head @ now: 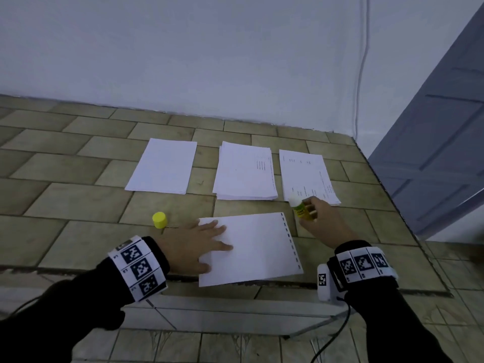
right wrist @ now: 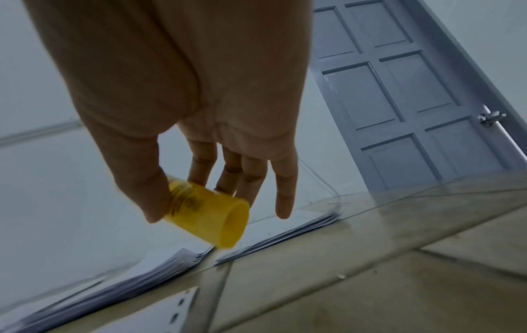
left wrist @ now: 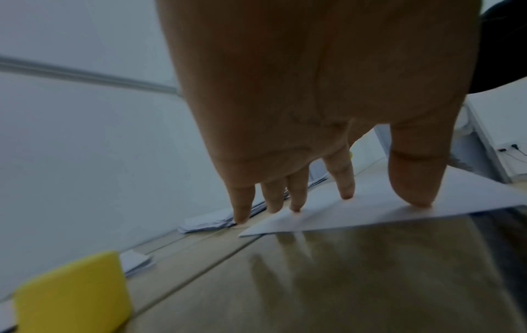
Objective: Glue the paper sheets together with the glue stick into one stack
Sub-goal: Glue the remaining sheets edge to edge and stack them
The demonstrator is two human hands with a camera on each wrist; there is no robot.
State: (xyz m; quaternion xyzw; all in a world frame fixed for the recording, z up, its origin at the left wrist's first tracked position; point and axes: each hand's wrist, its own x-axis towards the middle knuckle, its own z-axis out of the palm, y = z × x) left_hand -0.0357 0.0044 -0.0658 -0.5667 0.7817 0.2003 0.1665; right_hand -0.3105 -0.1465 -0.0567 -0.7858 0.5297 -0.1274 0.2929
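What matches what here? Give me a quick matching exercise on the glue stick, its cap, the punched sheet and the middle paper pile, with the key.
Things:
1. glue stick
2. yellow cap
3. punched sheet
4. middle paper pile

States:
A. standing alone on the tiles
B. pressed flat under the left hand
C. held in the right hand, uncapped
D. lying untouched near the wall

Pairs: 1-C, 2-A, 3-B, 4-D

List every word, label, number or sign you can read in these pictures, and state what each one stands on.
Glue stick label: dark print, too blurred to read.
Middle paper pile: printed lines, too small to read.
Right paper pile: printed lines, too small to read.
Left wristband: square black-and-white code markers with tiny digits, unreadable.
Right wristband: the same, unreadable.
Nothing can be quoted.
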